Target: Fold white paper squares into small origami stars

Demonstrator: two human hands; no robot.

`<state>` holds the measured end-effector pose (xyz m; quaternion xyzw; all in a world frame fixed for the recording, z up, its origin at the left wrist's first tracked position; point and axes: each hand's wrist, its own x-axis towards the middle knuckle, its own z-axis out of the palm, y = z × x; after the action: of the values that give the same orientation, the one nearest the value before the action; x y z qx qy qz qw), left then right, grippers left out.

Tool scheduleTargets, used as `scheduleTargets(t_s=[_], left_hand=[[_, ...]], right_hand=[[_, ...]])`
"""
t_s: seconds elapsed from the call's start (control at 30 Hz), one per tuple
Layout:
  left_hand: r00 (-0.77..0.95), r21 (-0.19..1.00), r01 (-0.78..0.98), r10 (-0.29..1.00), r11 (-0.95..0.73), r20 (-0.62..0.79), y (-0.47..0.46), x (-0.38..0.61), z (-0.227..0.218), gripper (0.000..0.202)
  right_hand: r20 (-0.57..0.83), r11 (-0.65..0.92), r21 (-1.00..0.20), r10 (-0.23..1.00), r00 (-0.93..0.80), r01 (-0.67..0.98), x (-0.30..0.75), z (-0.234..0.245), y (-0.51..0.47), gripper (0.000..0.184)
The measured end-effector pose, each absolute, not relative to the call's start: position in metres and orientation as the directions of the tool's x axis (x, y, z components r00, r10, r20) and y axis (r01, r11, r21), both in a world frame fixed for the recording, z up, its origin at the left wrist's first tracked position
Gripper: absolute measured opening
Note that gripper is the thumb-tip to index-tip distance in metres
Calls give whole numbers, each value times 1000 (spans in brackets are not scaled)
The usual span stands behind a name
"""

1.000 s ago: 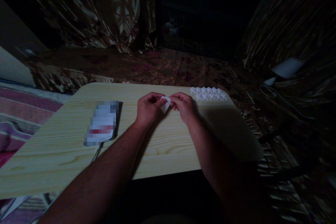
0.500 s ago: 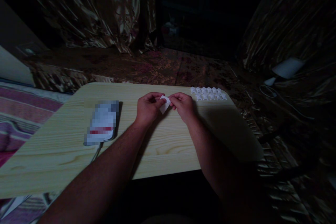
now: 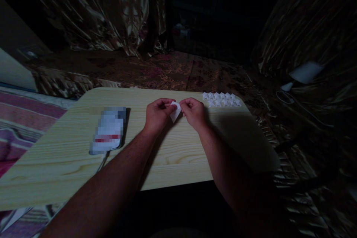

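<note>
A small white piece of folded paper (image 3: 174, 113) is pinched between my two hands over the middle of the table, one corner pointing down toward me. My left hand (image 3: 158, 114) grips its left side, thumb on top. On the other side, the fingertips of my right hand (image 3: 194, 112) are closed on the paper's right edge. Beyond my right hand, small folded white paper pieces (image 3: 221, 99) lie in two neat rows near the table's far right corner.
The pale wood-grain table (image 3: 178, 160) spans the view. On its left lies a blurred-out flat device (image 3: 109, 130) with a cable (image 3: 102, 161) running toward me. A striped cloth (image 3: 30, 113) is at the left. To the right of the table stands a white lamp (image 3: 305, 72).
The paper between my hands has tilted slightly, and a little more of it shows now. My hands have barely shifted; everything else is as before.
</note>
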<state>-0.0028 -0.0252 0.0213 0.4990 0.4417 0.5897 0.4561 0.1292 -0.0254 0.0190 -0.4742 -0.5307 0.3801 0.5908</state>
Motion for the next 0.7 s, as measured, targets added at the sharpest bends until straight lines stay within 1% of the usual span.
scheduleTargets(t_s=[0.17, 0.33, 0.47, 0.57, 0.7], left_hand=[[-61, 970, -132, 979, -202, 196, -24, -3, 18, 25], [-48, 969, -181, 986, -168, 162, -23, -4, 16, 27], [-30, 958, -244, 988, -153, 150, -22, -4, 15, 28], [-26, 949, -284, 990, -140, 138, -21, -4, 14, 28], [-36, 953, -271, 991, -134, 129, -22, -4, 14, 29]], right_hand=[[353, 332, -930, 926, 134, 157, 128, 16, -26, 19], [400, 371, -906, 907, 129, 204, 128, 14, -26, 19], [416, 374, -892, 899, 139, 253, 127, 14, -26, 20], [423, 378, -888, 895, 142, 262, 128, 14, -26, 19], [442, 407, -884, 887, 131, 228, 127, 16, -28, 17]])
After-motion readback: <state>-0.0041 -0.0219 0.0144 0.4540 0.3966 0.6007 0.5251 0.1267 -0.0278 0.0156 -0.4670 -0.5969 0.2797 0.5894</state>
